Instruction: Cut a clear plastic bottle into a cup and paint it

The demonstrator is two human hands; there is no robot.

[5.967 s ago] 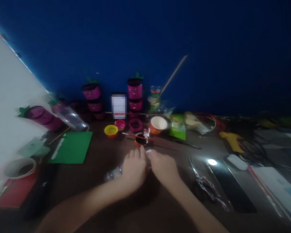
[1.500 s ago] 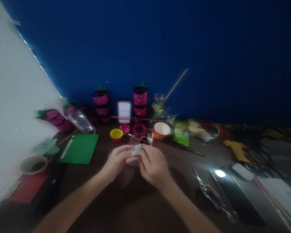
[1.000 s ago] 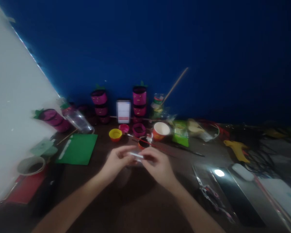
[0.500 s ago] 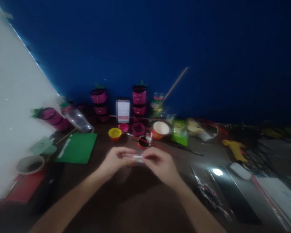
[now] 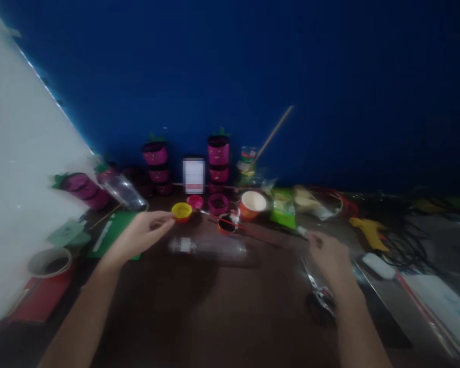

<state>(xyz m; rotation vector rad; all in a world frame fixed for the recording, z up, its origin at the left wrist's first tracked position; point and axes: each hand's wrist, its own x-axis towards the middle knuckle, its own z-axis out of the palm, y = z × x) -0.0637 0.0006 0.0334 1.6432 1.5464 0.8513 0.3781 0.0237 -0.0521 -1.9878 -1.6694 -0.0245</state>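
Observation:
A clear plastic bottle (image 5: 214, 247) lies on its side on the dark table, its neck to the left, touched by neither hand. My left hand (image 5: 143, 232) is over the green sheet (image 5: 117, 230), fingers closed together near the yellow cup (image 5: 181, 212); whether anything is in them cannot be made out. Over at the right, my right hand (image 5: 327, 253) pinches a small white piece (image 5: 302, 231), blurred, just above the scissors (image 5: 320, 291).
Purple stacked containers (image 5: 218, 158), a white-lined cup (image 5: 253, 204) and a green packet (image 5: 283, 208) stand along the back. A yellow glue gun (image 5: 370, 232) with cables lies right. A red pot (image 5: 49, 263) is left.
My hands have moved apart from the middle, the left one leftward and the right one rightward with the small white piece. The clear bottle now lies in plain view between them.

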